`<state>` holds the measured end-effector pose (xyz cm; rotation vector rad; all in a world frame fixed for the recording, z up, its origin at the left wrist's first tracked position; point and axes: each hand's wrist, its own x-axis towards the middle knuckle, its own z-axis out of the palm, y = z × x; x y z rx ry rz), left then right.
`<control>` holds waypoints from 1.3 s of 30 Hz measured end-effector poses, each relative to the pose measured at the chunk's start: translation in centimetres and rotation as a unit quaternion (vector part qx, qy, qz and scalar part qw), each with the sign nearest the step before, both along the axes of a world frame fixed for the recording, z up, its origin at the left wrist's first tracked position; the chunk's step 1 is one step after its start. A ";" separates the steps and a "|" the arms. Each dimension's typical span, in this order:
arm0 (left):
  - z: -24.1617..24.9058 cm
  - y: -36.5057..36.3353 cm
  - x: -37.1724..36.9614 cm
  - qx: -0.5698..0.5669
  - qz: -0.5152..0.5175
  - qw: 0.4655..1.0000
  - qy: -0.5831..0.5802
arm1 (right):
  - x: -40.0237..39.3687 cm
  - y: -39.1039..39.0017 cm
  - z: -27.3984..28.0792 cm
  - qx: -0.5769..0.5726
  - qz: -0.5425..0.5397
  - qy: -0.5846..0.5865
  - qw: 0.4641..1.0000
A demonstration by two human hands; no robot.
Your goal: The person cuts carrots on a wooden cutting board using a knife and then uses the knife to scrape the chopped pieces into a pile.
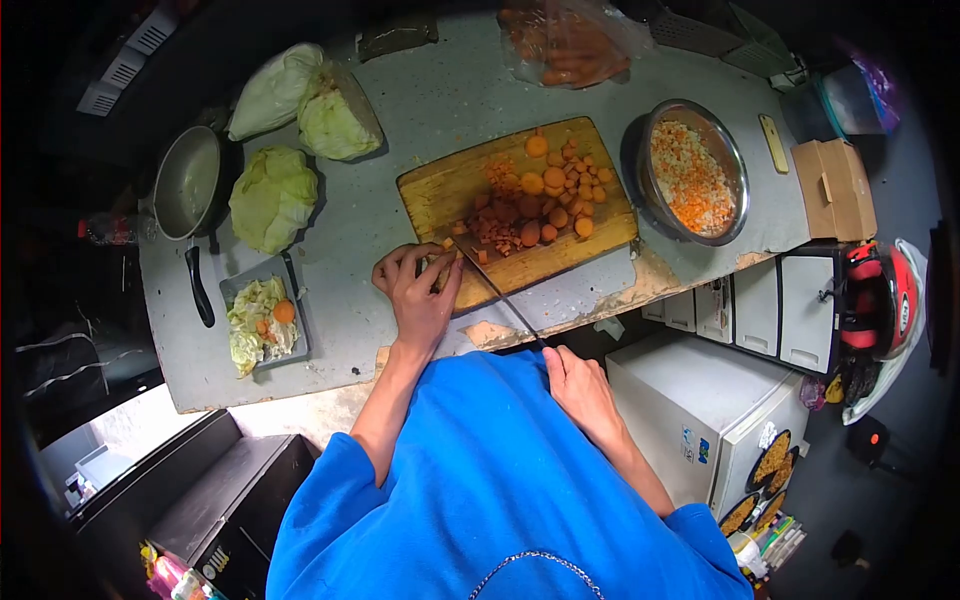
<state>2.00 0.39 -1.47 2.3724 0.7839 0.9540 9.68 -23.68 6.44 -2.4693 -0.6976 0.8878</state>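
Observation:
In my right hand [582, 388] is the handle of a long knife [508, 302], whose blade reaches up and left over the near edge of the wooden cutting board [590, 255]. My left hand [420, 295] is at the board's near left corner, its fingertips closed on a small carrot piece [449, 244] beside the blade tip. Diced carrot [485, 222] lies in a heap on the board. Several carrot slices [556, 178] are spread across its right half.
A metal bowl [742, 185] of chopped vegetables stands right of the board. Cabbages [272, 200], a frying pan [188, 185] and a tray [305, 340] of scraps sit left. A bag of carrots [570, 55] lies at the back. A white fridge [690, 395] stands below right.

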 end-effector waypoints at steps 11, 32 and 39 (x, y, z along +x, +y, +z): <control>0.3 -0.5 -0.3 -0.010 0.009 1.000 0.017 | 0.1 0.1 0.9 0.004 -0.028 0.012 1.000; 0.7 -0.4 0.2 -0.018 0.005 0.999 0.042 | 1.7 0.0 1.6 0.022 -0.007 0.023 0.999; 0.8 -0.2 0.6 -0.022 -0.001 0.999 0.037 | 1.9 -0.1 1.6 0.012 -0.009 0.019 1.000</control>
